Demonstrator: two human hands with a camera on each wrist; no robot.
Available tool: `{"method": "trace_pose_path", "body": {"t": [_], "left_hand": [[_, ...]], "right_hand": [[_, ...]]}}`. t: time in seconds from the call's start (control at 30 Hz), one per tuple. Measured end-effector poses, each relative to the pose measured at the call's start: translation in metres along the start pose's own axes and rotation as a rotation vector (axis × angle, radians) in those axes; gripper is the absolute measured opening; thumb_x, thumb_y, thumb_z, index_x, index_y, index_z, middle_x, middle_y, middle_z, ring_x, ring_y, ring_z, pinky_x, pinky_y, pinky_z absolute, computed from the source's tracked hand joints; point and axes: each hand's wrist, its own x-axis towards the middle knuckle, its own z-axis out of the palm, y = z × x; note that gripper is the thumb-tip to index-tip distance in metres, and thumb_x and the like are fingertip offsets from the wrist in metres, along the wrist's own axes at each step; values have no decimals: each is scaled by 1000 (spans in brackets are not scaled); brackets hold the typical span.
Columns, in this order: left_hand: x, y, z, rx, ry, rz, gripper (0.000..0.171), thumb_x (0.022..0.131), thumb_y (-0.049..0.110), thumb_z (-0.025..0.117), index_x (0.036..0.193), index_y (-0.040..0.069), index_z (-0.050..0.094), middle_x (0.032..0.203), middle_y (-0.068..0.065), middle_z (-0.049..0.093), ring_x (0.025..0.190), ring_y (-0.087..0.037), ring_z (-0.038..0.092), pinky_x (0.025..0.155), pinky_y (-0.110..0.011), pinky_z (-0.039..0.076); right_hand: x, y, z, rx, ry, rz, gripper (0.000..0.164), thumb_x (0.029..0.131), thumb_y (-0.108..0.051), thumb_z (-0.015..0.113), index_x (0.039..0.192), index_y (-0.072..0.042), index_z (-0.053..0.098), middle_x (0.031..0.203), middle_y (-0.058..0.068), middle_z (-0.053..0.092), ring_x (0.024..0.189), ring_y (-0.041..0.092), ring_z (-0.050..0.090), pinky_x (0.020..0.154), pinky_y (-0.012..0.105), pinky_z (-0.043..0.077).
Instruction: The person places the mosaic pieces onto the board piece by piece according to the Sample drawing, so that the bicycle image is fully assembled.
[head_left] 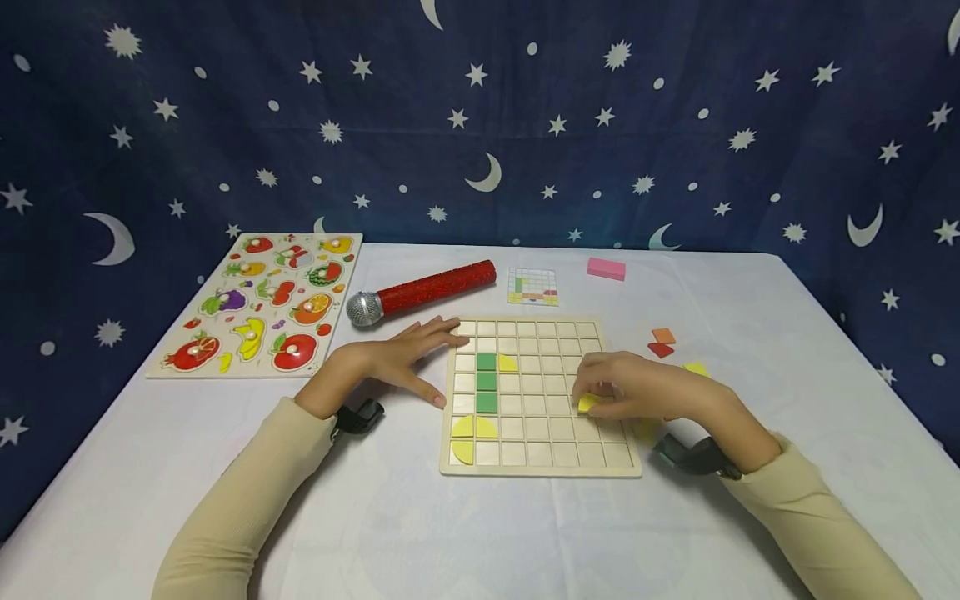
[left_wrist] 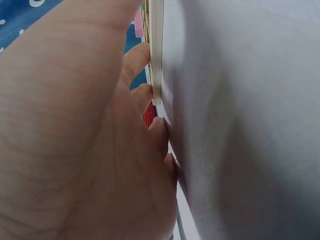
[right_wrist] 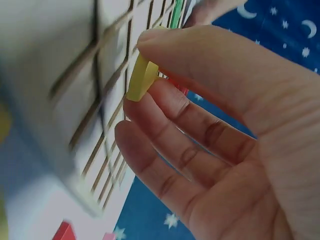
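A wooden grid board (head_left: 540,468) lies on the table. Three green squares (head_left: 486,382) sit in one column of it, with several yellow quarter-circle pieces (head_left: 462,452) in nearby cells. My right hand (head_left: 637,385) is over the board's right side, pinching a yellow piece (right_wrist: 142,75) between thumb and fingers; in the head view the fingers partly cover it. At the left edge, my left hand (head_left: 397,358) is spread, its thumb and fingertips at the board's frame. The left wrist view shows two fingertips (left_wrist: 137,57) against the board's side.
A pattern card (head_left: 533,287) and a pink block (head_left: 606,268) lie behind the board. To the left are a red microphone (head_left: 435,287) and a fruit puzzle board (head_left: 255,308). Orange (head_left: 663,335), red (head_left: 661,350) and yellow pieces (head_left: 696,367) lie right of the grid.
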Motion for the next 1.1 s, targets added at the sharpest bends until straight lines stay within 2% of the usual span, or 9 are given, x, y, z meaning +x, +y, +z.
{"method": "trace_pose_path", "body": {"t": [0.2, 0.47, 0.73, 0.87, 1.1], "left_hand": [[1, 0, 0, -2, -1, -2, 95, 77, 45, 81, 153, 22, 30, 165, -6, 1, 150, -30, -7, 120, -51, -4], [1, 2, -1, -18, -7, -12, 96, 76, 46, 81, 154, 22, 28, 165, -5, 0, 150, -30, -7, 120, -54, -4], [0, 2, -2, -20, -6, -10, 96, 76, 45, 81, 153, 21, 29, 165, -6, 1, 150, -30, -7, 120, -53, -4], [0, 1, -2, -18, -7, -11, 96, 76, 46, 81, 153, 21, 29, 165, -6, 1, 150, -30, -7, 120, -53, -4], [-1, 1, -2, -16, -6, -22, 96, 76, 47, 80, 153, 23, 29, 165, -4, 0, 150, -29, -7, 120, -53, -4]], "right_hand": [[14, -17, 10, -39, -44, -92, 14, 87, -10, 72, 100, -15, 71, 91, -8, 55, 81, 10, 53, 72, 22, 50], [27, -38, 19, -58, -103, -146, 15, 89, -12, 72, 103, -17, 70, 97, -10, 57, 87, 6, 52, 79, 20, 50], [42, -51, 33, -75, -135, -295, 15, 89, -10, 71, 104, -14, 69, 101, -6, 59, 91, 6, 52, 82, 17, 49], [49, -56, 38, -110, -135, -314, 16, 89, -10, 71, 104, -15, 69, 103, -5, 59, 96, 7, 52, 86, 17, 48], [57, -64, 45, -139, -123, -294, 15, 90, -14, 71, 105, -16, 70, 104, -6, 60, 97, 7, 52, 88, 16, 48]]}}
